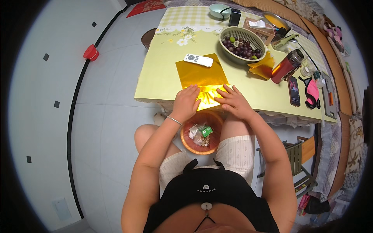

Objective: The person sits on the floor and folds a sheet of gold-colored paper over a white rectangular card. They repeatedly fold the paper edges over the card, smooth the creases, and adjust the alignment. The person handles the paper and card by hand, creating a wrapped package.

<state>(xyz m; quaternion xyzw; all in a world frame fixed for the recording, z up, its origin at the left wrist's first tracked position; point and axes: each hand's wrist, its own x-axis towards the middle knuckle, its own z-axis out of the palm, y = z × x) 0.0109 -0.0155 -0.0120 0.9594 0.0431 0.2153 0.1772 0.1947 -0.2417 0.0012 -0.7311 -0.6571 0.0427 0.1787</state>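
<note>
A shiny gold foil sheet (202, 76) lies at the table's front edge, its near part creased and bent up in a bright fold. My left hand (186, 101) rests on the fold's left side, fingers stretched and close together. On the right side, my right hand (235, 103) presses down with its fingers spread. A white remote control (198, 60) sits across the far edge of the sheet. To the right stands a folded gold foil piece (262, 68), touching or very near a strainer basket (225, 49) of dark grapes (244, 48).
A red thermos (286, 66), phone (294, 91) and pink-and-black eye mask (312, 92) occupy the right side. Behind stand a tissue box (259, 30) and pale bowl (219, 11). Below the edge, between my legs, is a waste bin (186, 145) with litter. A folding chair (293, 159) stands right.
</note>
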